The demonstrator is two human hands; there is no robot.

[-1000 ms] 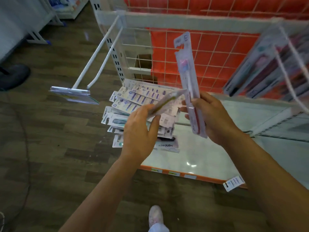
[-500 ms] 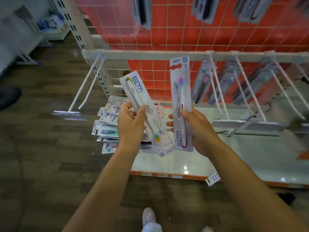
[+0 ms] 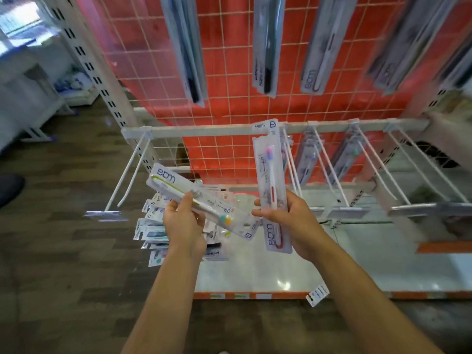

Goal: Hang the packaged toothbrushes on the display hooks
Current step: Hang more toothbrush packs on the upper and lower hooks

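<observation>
Toothbrushes in flat packs, two of them in hand right now. The left hand [image 3: 183, 226] has its grip closed around a green pack [image 3: 201, 203] that lies tilted, logo end up and to the left, brush head end down toward the right. The right hand [image 3: 288, 222] is clamped on a red pack [image 3: 272, 185] held upright, thumb across the front, hang tab at the top just in front of the white rail [image 3: 204, 130].

Behind the left hand there's a messy pile [image 3: 153, 226] of more packs on the far left corner of the white shelf [image 3: 357, 264], some sticking out over the edge. The empty hook [image 3: 127, 180] on the far left of the rail pokes out toward the camera with a clear label holder at its tip. Right of the red pack, the other hooks [image 3: 329, 169] carry a few hung packs close to the rail. Higher up, more packs [image 3: 265, 44] dangle in front of the orange wire grid [image 3: 229, 103], pretty blurry. A loose tag [image 3: 317, 295] hangs off the shelf's near edge, over the dark wood floor [image 3: 63, 251].
</observation>
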